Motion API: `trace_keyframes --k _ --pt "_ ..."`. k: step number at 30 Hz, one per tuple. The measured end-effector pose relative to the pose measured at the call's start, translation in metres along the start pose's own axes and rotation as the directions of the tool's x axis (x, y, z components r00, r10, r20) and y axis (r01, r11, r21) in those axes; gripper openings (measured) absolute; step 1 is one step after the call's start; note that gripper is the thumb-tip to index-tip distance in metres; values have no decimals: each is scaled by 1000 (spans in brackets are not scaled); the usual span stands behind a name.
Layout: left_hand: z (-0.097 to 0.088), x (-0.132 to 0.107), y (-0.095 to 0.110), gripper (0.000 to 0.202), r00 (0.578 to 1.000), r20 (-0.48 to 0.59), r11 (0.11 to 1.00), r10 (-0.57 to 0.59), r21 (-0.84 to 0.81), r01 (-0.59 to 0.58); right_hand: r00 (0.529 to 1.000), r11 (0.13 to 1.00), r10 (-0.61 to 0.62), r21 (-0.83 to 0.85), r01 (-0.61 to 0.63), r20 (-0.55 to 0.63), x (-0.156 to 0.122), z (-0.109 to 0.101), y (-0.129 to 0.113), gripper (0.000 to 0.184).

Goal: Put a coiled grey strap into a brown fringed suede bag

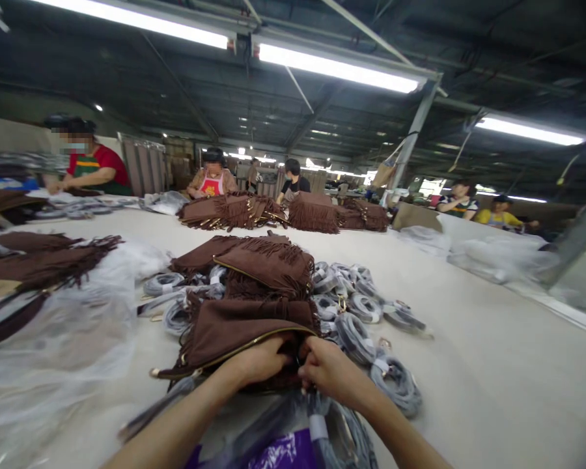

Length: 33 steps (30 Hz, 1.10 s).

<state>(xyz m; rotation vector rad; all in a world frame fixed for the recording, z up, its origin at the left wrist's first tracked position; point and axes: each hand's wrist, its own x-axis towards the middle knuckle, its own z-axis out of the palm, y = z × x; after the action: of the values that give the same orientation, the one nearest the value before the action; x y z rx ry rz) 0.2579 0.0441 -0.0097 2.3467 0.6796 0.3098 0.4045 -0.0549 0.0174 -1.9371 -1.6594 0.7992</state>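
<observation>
A brown fringed bag [234,329] lies in front of me with its gold zipper open along the near edge. My left hand [266,358] reaches into the opening; its fingertips are hidden inside. At the right end of the zipper, my right hand [322,368] has its fingers closed on the bag's edge. Behind it more brown fringed bags [268,260] are stacked. Plastic-wrapped coiled straps [354,335] with gold clasps lie to the right and under my forearms. A purple plastic packet [283,451] sits close to me.
Clear plastic sheeting [78,332] and more brown bags [34,260] cover the left side. Piles of brown fringed bags [315,212] stand along the far part of the white table [469,352]. Several people work beyond it. A metal post [581,241] rises at right.
</observation>
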Motion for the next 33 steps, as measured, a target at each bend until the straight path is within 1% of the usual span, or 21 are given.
trace_keyframes --k 3,8,11,14,16,20,25,27,30,33 --pt "8 4 -2 46 999 -29 999 -34 8 35 999 998 44 -50 -45 -12 1 -2 0 13" --pt "20 9 -4 46 993 -100 996 -61 52 66 998 996 61 -61 -61 1 1 -3 2 14" --pt "23 9 -2 42 987 -149 995 -52 80 65 999 996 49 -75 -48 2 0 -6 1 16" --pt "20 10 -2 37 982 -186 994 -35 98 54 999 995 47 -89 -47 1 -2 -8 -3 19" --pt "16 11 -3 37 982 -189 995 -28 92 46 999 994 50 -99 -51 -7 -2 -9 -4 19" --pt "9 12 -9 41 988 -155 997 -24 64 34 998 993 50 -109 -54 -38 0 -7 -5 19" --pt "10 11 -18 46 989 -140 996 -43 74 54 996 995 52 -86 -58 -72 4 -3 -1 18" --pt "11 10 -20 49 989 -143 996 -22 87 35 995 995 48 -78 -55 -82 4 -3 -1 19" --pt "9 9 -20 53 989 -145 997 37 68 -27 996 997 42 -56 -47 -84 3 -3 -1 20" --pt "7 8 -16 56 989 -146 998 28 52 -21 995 998 49 -33 -52 -82 1 -3 0 18"
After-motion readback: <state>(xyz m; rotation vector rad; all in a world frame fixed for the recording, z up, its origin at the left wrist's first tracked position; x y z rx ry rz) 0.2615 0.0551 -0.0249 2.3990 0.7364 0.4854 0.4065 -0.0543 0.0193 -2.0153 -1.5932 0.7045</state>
